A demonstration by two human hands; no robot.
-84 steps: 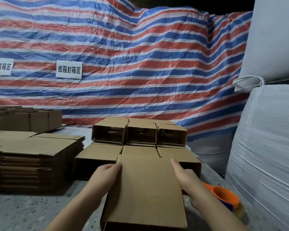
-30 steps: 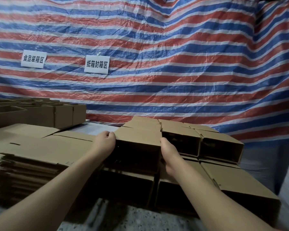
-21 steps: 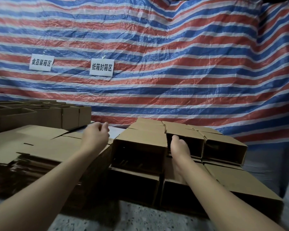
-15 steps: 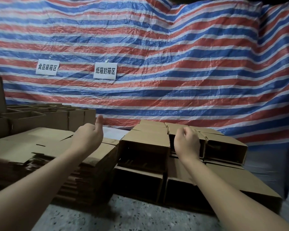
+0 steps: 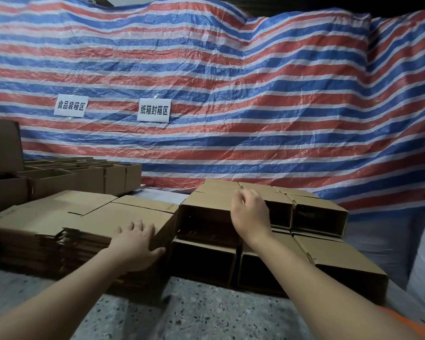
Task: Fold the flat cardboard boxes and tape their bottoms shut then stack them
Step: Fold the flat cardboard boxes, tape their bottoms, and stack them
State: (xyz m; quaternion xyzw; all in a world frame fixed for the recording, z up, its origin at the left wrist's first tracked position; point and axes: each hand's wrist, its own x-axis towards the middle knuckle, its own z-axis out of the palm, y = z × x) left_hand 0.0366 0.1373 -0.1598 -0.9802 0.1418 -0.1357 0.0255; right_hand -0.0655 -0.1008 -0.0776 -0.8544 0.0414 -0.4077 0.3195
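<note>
Head view: the left hand (image 5: 135,244) lies spread, fingers straight, on the near corner of the stack of flat cardboard boxes (image 5: 66,224) on the speckled bench (image 5: 206,312). The right hand (image 5: 249,212) hangs loosely curled, holding nothing, before the folded boxes (image 5: 329,256) stacked two rows high just right of the flats. A striped tarpaulin (image 5: 255,94) hangs behind.
</note>
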